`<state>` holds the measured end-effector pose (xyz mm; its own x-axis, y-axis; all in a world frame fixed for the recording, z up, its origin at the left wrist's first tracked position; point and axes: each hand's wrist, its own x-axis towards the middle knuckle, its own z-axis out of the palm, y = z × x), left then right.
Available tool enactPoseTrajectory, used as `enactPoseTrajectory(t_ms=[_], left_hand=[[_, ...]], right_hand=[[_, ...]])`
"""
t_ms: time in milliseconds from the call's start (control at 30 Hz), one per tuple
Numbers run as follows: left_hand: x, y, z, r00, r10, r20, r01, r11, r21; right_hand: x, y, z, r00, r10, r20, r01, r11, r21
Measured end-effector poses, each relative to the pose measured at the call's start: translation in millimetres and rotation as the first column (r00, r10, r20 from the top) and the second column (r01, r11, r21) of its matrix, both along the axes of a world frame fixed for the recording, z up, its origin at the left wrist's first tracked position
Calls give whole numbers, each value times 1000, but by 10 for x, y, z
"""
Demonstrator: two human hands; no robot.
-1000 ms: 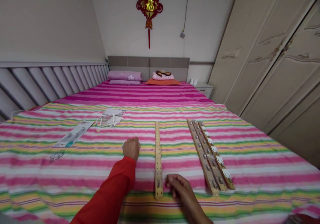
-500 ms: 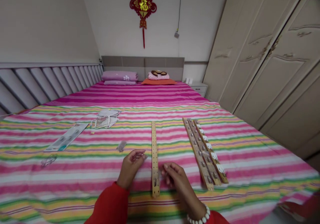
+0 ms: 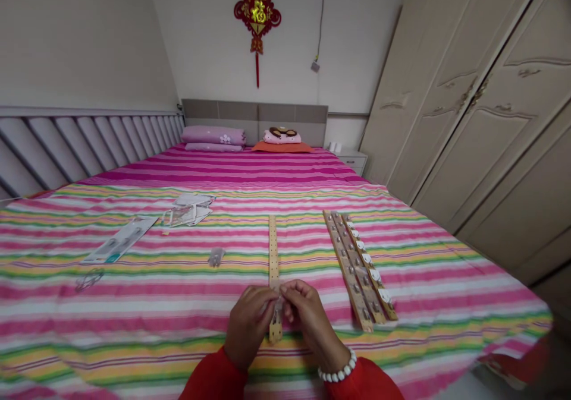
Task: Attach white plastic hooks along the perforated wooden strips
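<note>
A narrow wooden strip with rows of small holes (image 3: 273, 248) lies lengthwise on the striped bedspread in front of me. Over its near part, my left hand (image 3: 250, 323) and my right hand (image 3: 307, 314) meet, thumbs and forefingers pinched together. Whatever small piece sits between the fingertips is too small and too covered to name. A small metal fitting (image 3: 276, 317) is on the strip just below the fingers, partly hidden. Further off to the left, a small clear packet with metal bits (image 3: 216, 257) rests on the cloth.
Three wooden strips with metal fittings (image 3: 348, 263) lie at right, the outermost also bearing white pieces (image 3: 375, 275). Opened packaging (image 3: 190, 208), a long plastic-covered card (image 3: 120, 241) and a tangle of thin loops (image 3: 90, 279) lie at left. A wardrobe (image 3: 486, 120) stands at right.
My left hand has moved right, from beside the strip to over it, and its fingers have closed. My right hand has shifted slightly left, so the fingertips now meet.
</note>
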<state>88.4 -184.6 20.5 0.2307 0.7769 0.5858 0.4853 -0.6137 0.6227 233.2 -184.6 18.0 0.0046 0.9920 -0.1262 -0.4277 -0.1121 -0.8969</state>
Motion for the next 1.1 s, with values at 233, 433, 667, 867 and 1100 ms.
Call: enactPoseTrajectory(t_ms=[233,433,667,867,1100], left_hand=[[37,-34,-77,982,73,172,-50,989,-136],[47,34,-185,893,207,399,-6,894,-449],[17,161,-399,891,243,383,-3,847,-532],[14,252,-509,899,252,358,-26,847,-531],[29,303,-511,938,175,298,-21,889,-457]], right_hand=[[28,85,-78,997,-61,56,60,998,9],[94,190,-139,982,-141,128,137,990,39],[84,324,-263,984,-121,129,121,993,7],[76,493,-351,987,-112,111,116,993,-30],[24,576,-406,986,-83,144,88,996,-32]])
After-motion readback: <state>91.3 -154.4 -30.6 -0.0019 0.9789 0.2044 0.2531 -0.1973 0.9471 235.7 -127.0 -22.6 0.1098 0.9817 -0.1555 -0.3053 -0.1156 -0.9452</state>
